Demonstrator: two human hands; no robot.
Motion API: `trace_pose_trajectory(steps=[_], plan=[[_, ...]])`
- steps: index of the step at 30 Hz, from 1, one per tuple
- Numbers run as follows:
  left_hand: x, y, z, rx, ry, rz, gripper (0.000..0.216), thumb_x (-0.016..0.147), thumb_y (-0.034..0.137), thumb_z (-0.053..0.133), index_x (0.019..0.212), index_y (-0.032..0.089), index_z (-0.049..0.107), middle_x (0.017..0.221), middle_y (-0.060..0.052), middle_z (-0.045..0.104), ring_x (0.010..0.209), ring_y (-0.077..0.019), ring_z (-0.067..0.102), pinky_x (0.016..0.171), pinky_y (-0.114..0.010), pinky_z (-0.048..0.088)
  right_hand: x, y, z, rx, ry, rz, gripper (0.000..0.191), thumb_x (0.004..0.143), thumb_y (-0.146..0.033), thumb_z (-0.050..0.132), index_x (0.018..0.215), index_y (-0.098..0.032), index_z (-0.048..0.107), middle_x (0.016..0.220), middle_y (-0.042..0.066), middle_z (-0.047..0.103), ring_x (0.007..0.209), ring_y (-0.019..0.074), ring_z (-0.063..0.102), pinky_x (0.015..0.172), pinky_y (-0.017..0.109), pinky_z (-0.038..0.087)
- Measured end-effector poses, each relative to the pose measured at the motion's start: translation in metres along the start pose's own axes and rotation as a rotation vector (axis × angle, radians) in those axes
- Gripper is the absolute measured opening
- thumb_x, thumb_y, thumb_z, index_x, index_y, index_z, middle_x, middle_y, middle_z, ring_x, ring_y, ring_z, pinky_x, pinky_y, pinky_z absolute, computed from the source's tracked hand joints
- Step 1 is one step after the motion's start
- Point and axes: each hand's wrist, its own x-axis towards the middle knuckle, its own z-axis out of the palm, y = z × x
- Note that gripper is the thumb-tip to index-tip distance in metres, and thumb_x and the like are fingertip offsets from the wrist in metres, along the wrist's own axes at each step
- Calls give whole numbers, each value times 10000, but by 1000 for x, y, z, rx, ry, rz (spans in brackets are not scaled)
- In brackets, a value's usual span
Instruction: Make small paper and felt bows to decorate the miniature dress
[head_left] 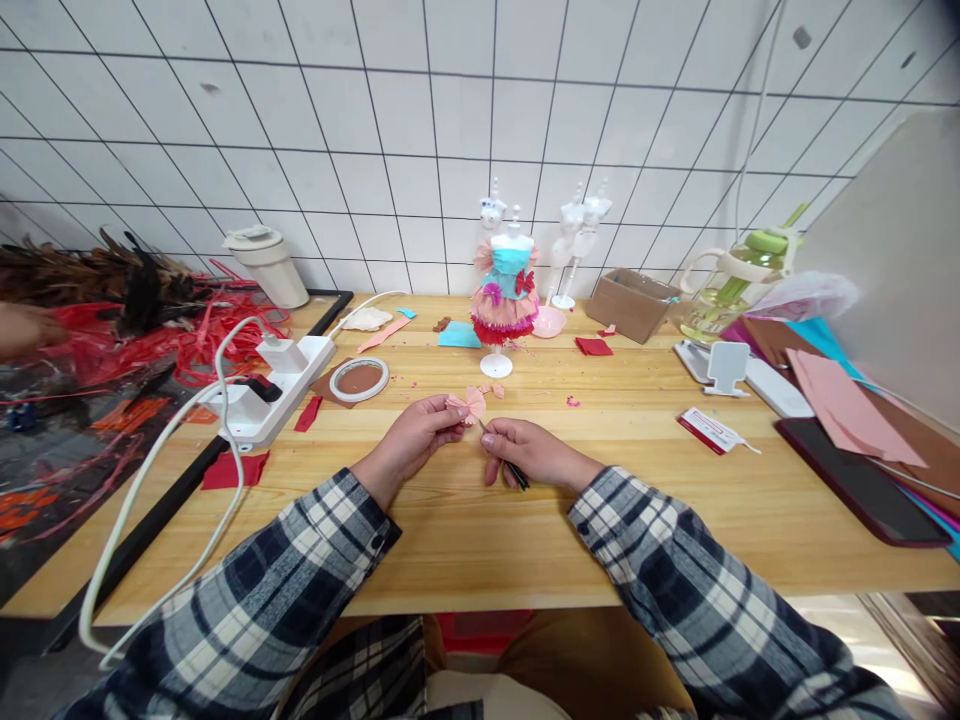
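Near edge of the desk [495, 575]: two checked sleeves [300, 550] come in over it, forearms angled toward each other. Farther in, about midway between near and far edges, the left hand [418, 438] has its grip closed on a pale pink paper flower [472, 404], pinched at its left side, petals spread to the right. The right hand [534, 452] has its grip closed around a dark-handled tool [517, 475], kind unclear, its slim tip just beside the flower's lower edge; contact too small to tell. Handling, my judgement: thin paper should crease readily, so the left pinch wants to be light and narrow, thumb off the spread petals. Best to bring the tip in shallow and turn the flower to meet it, tool wrist steady. Small bites rather than one deep one; a tug would likely tear. Keep left fingertips out of the tip's line. Just beyond the flower, small pink scraps [492, 390], light enough to drift. Tape roll [334, 383] farther left, power strip [294, 393] toward the desk's left edge. Toward the far edge, the dressed form [511, 262] stands upright, well apart from the tool tip; pink bowl [551, 323] just right, box [631, 306] beyond.
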Motion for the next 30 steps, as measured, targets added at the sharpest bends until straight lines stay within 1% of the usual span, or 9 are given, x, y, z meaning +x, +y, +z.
trace_pose_trajectory(steps=[8, 16, 20, 24, 28, 30], plan=[[-1, 0, 0, 7, -23, -14, 213, 647, 240, 812, 753, 119, 673, 734, -25, 662, 643, -86, 581, 642, -201, 457, 0, 0, 0, -2, -10, -7, 377, 884, -566, 488, 836, -198, 429, 639, -2, 685, 361, 67, 486, 338, 167, 316], [0, 0, 0, -13, -11, -6, 215, 639, 226, 815, 760, 117, 674, 753, -20, 651, 687, -92, 593, 662, -194, 469, -1, -2, -1, -10, -1, 9, 378, 892, -566, 472, 794, -207, 403, 632, -5, 689, 358, 69, 490, 334, 169, 309], [0, 0, 0, -22, -6, -5, 210, 636, 218, 815, 748, 118, 668, 742, -14, 643, 668, -85, 586, 642, -183, 471, -1, -2, -1, -28, 12, 10, 367, 906, -558, 445, 803, -208, 409, 619, -7, 686, 361, 74, 499, 338, 171, 312], [1, 0, -1, -39, 10, -7, 209, 648, 223, 808, 761, 122, 664, 739, -9, 639, 654, -80, 578, 622, -178, 468, 0, 0, -1, -24, 20, 5, 370, 893, -560, 466, 795, -210, 402, 624, -6, 688, 366, 75, 500, 339, 173, 309], [2, 0, -1, -43, 11, -3, 208, 648, 220, 805, 762, 121, 663, 740, -10, 641, 661, -85, 581, 627, -184, 466, 0, 0, 0, -19, 52, 5, 343, 860, -528, 533, 794, -213, 414, 579, -26, 656, 356, 77, 464, 342, 180, 309], [2, 0, -2, -37, 21, -9, 218, 644, 225, 806, 777, 122, 667, 754, -13, 649, 669, -86, 583, 635, -189, 464, 0, -1, -1, -28, 120, 5, 316, 861, -496, 533, 773, -215, 420, 512, -53, 586, 359, 80, 435, 354, 188, 310]])
